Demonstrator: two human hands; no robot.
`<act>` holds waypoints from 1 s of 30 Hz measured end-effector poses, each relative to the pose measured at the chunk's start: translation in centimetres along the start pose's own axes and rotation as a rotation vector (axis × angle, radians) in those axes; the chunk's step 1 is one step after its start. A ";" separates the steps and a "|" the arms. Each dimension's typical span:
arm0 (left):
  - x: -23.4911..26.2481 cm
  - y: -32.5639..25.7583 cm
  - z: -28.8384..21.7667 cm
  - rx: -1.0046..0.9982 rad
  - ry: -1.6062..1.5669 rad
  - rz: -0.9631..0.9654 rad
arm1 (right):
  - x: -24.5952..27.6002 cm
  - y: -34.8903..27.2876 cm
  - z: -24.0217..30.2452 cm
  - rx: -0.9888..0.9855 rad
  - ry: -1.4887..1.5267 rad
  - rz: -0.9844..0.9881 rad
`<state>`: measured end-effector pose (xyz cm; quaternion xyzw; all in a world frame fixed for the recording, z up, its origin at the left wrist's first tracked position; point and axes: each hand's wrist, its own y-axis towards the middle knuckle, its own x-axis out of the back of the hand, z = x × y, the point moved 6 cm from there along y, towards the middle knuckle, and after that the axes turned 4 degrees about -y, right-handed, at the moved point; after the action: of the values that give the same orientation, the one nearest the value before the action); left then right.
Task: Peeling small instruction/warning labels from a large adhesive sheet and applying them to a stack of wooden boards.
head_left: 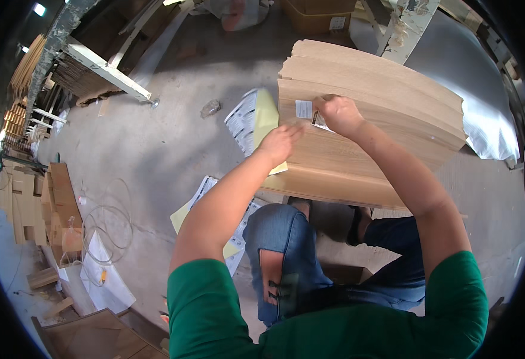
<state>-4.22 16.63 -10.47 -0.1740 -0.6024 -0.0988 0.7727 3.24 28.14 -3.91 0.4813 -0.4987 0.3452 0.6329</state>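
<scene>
A stack of light wood-grain boards (370,113) lies in front of me, its near edge above my knees. A small white printed label (303,109) is on the top board near its left end. Right beside it, my right hand (339,113) is closed, fingers pinched at a second white label (322,123) with a dark strip. My left hand (279,143) hovers at the stack's left end, its fingers pointing toward the labels and blurred by motion. Under and behind that hand, a sheet of printed labels with yellow backing (256,119) overhangs the board's left edge.
More printed label sheets (200,194) lie on the floor beside my left knee. White-painted metal posts (409,30) stand behind the stack. Clear plastic sheeting (484,107) is at the right. Coiled strapping (106,233) and wood offcuts (26,203) lie at the left.
</scene>
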 end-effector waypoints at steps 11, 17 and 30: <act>-1.2 3.9 -0.8 -0.118 0.308 0.154 | 0.3 -0.7 1.1 0.197 -0.240 -0.171; -0.4 3.4 -1.1 -0.174 0.378 0.129 | 7.7 2.1 -0.5 0.010 -0.194 -0.629; 2.7 -1.1 6.9 0.631 -0.463 -0.075 | -8.5 -6.2 -5.2 -0.352 0.391 0.571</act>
<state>-10.07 18.44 -6.20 0.0767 -0.7676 0.1048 0.6276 8.23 31.62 -13.93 0.1324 -0.5341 0.5019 0.6673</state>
